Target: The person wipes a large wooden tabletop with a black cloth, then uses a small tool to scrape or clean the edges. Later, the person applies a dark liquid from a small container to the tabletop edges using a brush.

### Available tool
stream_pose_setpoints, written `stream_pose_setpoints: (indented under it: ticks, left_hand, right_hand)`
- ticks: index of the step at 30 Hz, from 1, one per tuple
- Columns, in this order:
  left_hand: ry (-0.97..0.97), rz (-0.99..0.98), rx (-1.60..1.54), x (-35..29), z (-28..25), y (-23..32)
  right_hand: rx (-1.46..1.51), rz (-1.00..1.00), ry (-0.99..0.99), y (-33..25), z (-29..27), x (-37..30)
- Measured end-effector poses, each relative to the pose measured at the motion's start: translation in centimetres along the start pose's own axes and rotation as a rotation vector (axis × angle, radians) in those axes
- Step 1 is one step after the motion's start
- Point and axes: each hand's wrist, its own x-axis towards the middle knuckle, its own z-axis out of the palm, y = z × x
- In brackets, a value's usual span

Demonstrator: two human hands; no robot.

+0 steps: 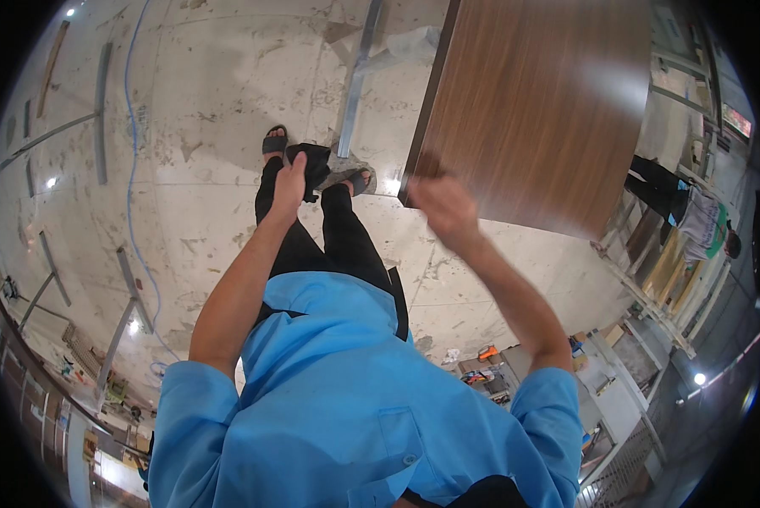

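**Right hand on the panel's corner, left hand on a dark cloth**

The right hand is raised ahead of the body and closed on the near lower corner of a large wood-grain panel; the hand is motion-blurred, so the exact grip of the fingers cannot be made out. The left hand hangs lower, toward the feet, its fingers curled around a dark cloth that bunches just above the sandalled feet.

The panel lies up and to the right of both hands, its face turned to the camera. Its long axis runs from the held corner away toward the upper right of the view, so nearly all of its area lies beyond the right hand. The right hand is on it; the left hand is well apart from its dark left edge.

Beyond, a pale, stained floor carries metal strips and a blue cable. At the right edge another person bends over by shelving.
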Motion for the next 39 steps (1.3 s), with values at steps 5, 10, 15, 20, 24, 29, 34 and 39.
stream_pose_setpoints:
  ticks: [5, 10, 15, 20, 24, 29, 34, 39]
  left_hand:
    - [-0.388, 0.197, 0.314, -4.1, 6.3, 4.8]
    - [-0.48, 0.471, 0.336, -4.5, 10.4, 10.8]
    - [-0.07, 0.301, -0.105, 1.6, 9.0, 17.7]
    - [-0.497, 0.42, 0.328, -1.9, 9.9, 14.3]
    - [-0.739, 0.228, 0.366, -5.7, 8.5, 7.9]
    - [-0.931, 0.092, 0.246, -5.2, 2.7, 1.9]
    - [-0.491, -0.1, -0.036, -2.0, -4.7, -3.1]
    - [-0.078, -0.11, -0.246, 1.0, -7.3, -5.1]
  right_hand:
    - [0.36, 0.157, -0.38, -9.4, -0.7, -6.7]
    - [0.588, 0.981, 0.149, -14.4, 0.0, -7.9]
    - [0.461, 1.153, 0.468, -13.7, -0.5, -5.2]
    - [0.034, 0.733, 0.48, -3.1, -1.5, 3.2]
    - [-0.135, 0.468, 0.313, 2.3, -1.8, 8.4]
    - [-0.385, 0.166, -0.108, 2.2, -1.7, 9.2]
    - [-0.226, 0.012, -0.454, -4.9, -3.0, 4.6]
    - [-0.328, 0.052, -0.291, -1.7, -4.1, 8.9]
